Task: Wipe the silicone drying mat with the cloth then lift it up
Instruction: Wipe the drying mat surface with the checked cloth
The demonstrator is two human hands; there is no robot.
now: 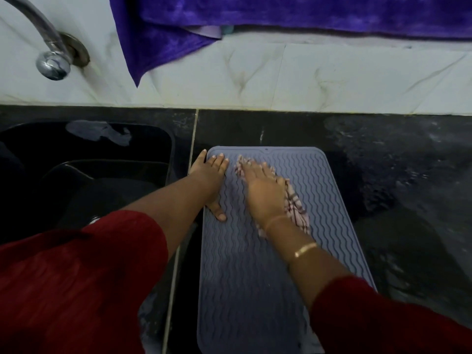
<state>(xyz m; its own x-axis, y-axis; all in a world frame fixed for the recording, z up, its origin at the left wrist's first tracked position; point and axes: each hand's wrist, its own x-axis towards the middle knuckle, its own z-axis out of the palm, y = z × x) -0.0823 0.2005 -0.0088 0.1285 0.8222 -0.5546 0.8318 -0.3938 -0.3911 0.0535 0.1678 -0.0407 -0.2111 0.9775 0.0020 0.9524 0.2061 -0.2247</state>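
The silicone drying mat (268, 264) lies flat on the dark desk (383, 175), its long side running away from the person, its left edge just beside the seam next to the black sink (89, 154); its grey-blue surface is ribbed with wavy lines, and a small notch marks the middle of the far edge. The cloth (293, 208), pale with dark checked stripes, sits on the far half of the mat; the right hand (263, 190) presses flat on top of it, fingers spread and extended, its grip apart rather than closed round the fabric; a thin gold bangle circles that wrist. The left hand (213, 180) rests palm down on the mat's far left corner, fingers splayed, thumb lying along the left border, grip likewise apart. Both arms wear red sleeves. Beyond the desk rises a white marbled wall; a chrome tap (51, 52) curves out above the sink; a purple towel (178, 29) hangs down the wall.
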